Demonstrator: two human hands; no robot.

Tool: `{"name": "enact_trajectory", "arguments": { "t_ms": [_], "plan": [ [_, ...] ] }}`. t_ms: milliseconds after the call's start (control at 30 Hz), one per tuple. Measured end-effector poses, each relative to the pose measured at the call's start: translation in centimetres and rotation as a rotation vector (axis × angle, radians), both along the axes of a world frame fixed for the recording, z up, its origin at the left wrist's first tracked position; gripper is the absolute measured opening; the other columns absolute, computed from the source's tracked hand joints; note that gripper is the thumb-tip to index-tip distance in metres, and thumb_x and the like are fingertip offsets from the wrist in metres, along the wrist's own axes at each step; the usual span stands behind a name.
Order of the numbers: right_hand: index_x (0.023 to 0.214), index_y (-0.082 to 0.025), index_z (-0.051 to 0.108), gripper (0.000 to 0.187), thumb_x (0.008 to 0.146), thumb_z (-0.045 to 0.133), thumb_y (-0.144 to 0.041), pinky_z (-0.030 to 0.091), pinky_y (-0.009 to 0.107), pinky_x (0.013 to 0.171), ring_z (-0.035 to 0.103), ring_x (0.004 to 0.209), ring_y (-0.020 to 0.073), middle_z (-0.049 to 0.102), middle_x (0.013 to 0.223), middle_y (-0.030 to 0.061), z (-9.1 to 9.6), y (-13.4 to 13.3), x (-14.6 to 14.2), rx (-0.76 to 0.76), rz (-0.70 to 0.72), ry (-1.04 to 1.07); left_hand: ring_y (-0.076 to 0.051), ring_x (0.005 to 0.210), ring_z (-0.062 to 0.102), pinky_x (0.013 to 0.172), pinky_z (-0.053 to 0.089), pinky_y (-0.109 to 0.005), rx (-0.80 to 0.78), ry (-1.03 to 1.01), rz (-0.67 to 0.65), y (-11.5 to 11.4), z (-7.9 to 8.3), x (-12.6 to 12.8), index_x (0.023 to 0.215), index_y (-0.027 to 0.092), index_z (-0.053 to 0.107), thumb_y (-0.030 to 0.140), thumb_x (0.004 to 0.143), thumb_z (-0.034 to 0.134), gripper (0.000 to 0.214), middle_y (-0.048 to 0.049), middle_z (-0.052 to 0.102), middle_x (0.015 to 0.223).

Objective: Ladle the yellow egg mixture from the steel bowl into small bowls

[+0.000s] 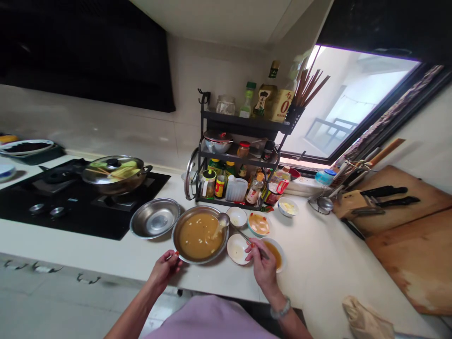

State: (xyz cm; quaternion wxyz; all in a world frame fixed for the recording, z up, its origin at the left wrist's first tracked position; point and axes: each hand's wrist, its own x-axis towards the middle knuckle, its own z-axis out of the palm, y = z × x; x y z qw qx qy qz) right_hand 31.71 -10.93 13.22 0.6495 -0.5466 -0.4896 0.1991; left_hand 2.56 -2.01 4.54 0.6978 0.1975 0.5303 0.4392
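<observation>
My right hand [264, 264] is closed round the handle of a metal spoon [223, 220]. Its head is over the right side of a metal bowl [175, 221] of brown liquid with pale bits, and pale liquid runs from it into the bowl. My left hand [165, 269] has its curled fingers at the bowl's near left rim, apparently pinching it. Beside the bowl are two small white bowls [237, 260], nearly bare inside. A bowl with orange-brown liquid [281, 266] lies partly behind my right hand. Farther back is a small bowl with orange-red residue [259, 233].
A second metal bowl [155, 219] stands at left, near the black stove [70, 212] with a lidded pan [113, 181]. Behind stands a black rack [243, 162] of bottles and jars. To the right are a knife block [349, 205], cutting boards [409, 263] and a cloth [365, 318].
</observation>
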Motion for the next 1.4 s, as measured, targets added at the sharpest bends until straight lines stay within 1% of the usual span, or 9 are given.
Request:
{"name": "enact_trajectory", "arguments": {
  "t_ms": [100,167,233,300,433,633,867,1133,1400],
  "plan": [
    [0.102,-0.022,0.072,0.022,0.091,0.054,-0.029,0.058,0.029,0.052,0.068,0.069,0.0177,0.07,0.098,0.0106,-0.4,-0.6,0.2,0.079,0.131,-0.189,-0.011,0.046,0.057,0.042,0.042,-0.017,-0.011,0.005,-0.003,0.0,0.3,0.0,0.068,0.017,0.05,0.011,0.067,0.075,0.026,0.0022,0.057,0.052],
    [0.104,-0.023,0.072,0.022,0.09,0.054,-0.027,0.058,0.03,0.053,0.068,0.074,0.0194,0.069,0.103,0.0121,-0.4,-0.7,0.9,0.102,0.141,-0.236,-0.01,0.046,0.057,0.042,0.042,-0.017,-0.012,0.002,-0.005,0.0,0.4,0.0,0.068,0.017,0.05,0.011,0.067,0.075,0.026,0.0023,0.057,0.052],
    [0.103,-0.022,0.071,0.022,0.09,0.054,-0.028,0.058,0.031,0.055,0.067,0.068,0.0182,0.07,0.096,0.0106,-0.3,-0.7,2.2,0.09,0.054,-0.215,-0.01,0.046,0.057,0.042,0.042,-0.017,-0.008,-0.006,-0.012,0.0,0.3,-0.1,0.068,0.018,0.049,0.011,0.067,0.076,0.028,0.0023,0.057,0.053],
    [0.102,-0.02,0.069,0.023,0.09,0.054,-0.033,0.058,0.031,0.057,0.064,0.059,0.0162,0.069,0.081,0.0066,-0.2,-0.6,3.7,0.052,-0.098,-0.161,-0.01,0.046,0.057,0.043,0.043,-0.017,-0.009,-0.009,-0.016,0.0,0.2,-0.1,0.068,0.018,0.048,0.012,0.066,0.076,0.029,0.0024,0.058,0.053],
    [0.096,-0.016,0.066,0.034,0.086,0.056,-0.047,0.055,0.03,0.055,0.06,0.05,0.0157,0.066,0.064,0.0021,-0.7,-0.6,6.9,-0.081,-0.349,-0.083,-0.01,0.046,0.057,0.042,0.043,-0.017,-0.012,-0.002,-0.003,0.1,-0.2,-0.2,0.071,0.018,0.048,0.011,0.067,0.075,0.028,0.0036,0.057,0.053],
    [0.091,-0.016,0.066,0.043,0.077,0.06,-0.057,0.052,0.029,0.05,0.06,0.047,0.0162,0.065,0.06,0.0007,-2.5,-0.8,8.5,-0.195,-0.406,-0.009,-0.01,0.046,0.056,0.042,0.042,-0.017,-0.015,0.004,-0.012,0.2,-0.4,-0.3,0.073,0.018,0.048,0.008,0.071,0.071,0.025,0.0027,0.058,0.054],
    [0.087,-0.015,0.061,0.04,0.071,0.069,-0.051,0.055,0.032,0.054,0.065,0.049,0.019,0.066,0.053,0.0005,-2.8,-0.4,9.5,-0.137,-0.564,0.313,-0.01,0.047,0.057,0.043,0.043,-0.017,-0.003,0.007,0.003,0.1,-0.6,-0.3,0.074,0.018,0.049,0.007,0.069,0.073,0.027,0.0031,0.059,0.055],
    [0.085,-0.014,0.061,0.042,0.065,0.075,-0.048,0.055,0.027,0.052,0.065,0.049,0.0165,0.066,0.051,-0.0005,-2.4,-0.2,10.4,-0.063,-0.6,0.439,-0.01,0.048,0.058,0.044,0.043,-0.017,-0.007,0.009,-0.004,0.2,-1.0,-0.4,0.076,0.018,0.049,0.01,0.068,0.074,0.028,0.0036,0.059,0.055],
    [0.087,-0.014,0.061,0.041,0.067,0.076,-0.047,0.054,0.026,0.05,0.065,0.05,0.0164,0.065,0.052,-0.0005,-0.5,0.1,9.0,-0.033,-0.512,0.466,-0.01,0.047,0.057,0.043,0.043,-0.017,-0.021,0.002,-0.013,0.2,-1.0,-0.4,0.075,0.019,0.048,0.011,0.07,0.073,0.026,0.0024,0.06,0.054]
  ]
}}
